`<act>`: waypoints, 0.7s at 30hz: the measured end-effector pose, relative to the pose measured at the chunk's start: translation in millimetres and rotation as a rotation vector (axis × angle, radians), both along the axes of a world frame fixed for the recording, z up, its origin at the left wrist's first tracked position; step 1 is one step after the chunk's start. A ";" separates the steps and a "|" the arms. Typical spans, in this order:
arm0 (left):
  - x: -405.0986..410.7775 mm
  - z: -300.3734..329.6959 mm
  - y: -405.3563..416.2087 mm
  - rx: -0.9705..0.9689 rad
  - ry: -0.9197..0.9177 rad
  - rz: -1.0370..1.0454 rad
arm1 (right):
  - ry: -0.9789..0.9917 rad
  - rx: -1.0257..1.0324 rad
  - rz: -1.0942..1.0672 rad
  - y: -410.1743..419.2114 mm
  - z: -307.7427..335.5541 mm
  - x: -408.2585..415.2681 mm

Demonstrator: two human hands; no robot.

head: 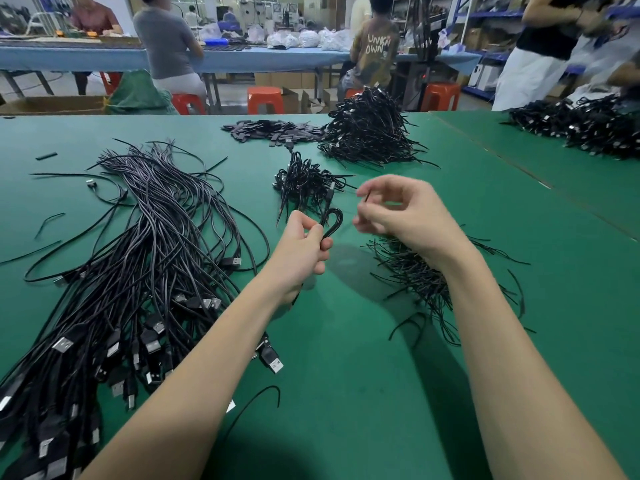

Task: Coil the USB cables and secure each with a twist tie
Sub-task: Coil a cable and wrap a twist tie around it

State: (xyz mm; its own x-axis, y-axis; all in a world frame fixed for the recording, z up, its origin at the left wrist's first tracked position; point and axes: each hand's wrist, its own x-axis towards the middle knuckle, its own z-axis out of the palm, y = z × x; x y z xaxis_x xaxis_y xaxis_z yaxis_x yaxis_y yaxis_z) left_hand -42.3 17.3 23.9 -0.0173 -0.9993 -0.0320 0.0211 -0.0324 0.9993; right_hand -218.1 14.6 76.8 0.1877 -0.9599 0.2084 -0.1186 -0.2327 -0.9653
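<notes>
Hands are up over the green table [346, 393]. The left hand [301, 251] has its fingers curled tight round a folded black cable [330, 221], and the cable's bend pokes up above the fist like a little loop. The right hand [398, 213] is just beside it, not touching the cable. Its thumb and first finger pinch a thin black twist tie [366, 195] (it is very small and a bit blurry), and the other fingers are loosely bent.

Under the right wrist lies a messy pile of twist ties [415, 275]. On the left side of the table is a big bunch of loose USB cables [145, 258], plugs pointing toward the person. Farther back sit a small heap of tied cables [304, 183] and a bigger heap [367, 133].
</notes>
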 end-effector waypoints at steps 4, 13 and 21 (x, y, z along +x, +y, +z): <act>-0.5 2.4 1.0 0.024 0.041 -0.015 | -0.226 -0.181 0.029 -2.1 -2.2 8.7; 2.6 11.1 0.6 0.055 0.211 -0.039 | 0.252 -0.326 -0.061 -4.0 -24.6 22.4; 1.3 12.7 1.4 0.047 0.073 -0.043 | 0.376 -0.332 -0.110 -2.8 -24.9 23.1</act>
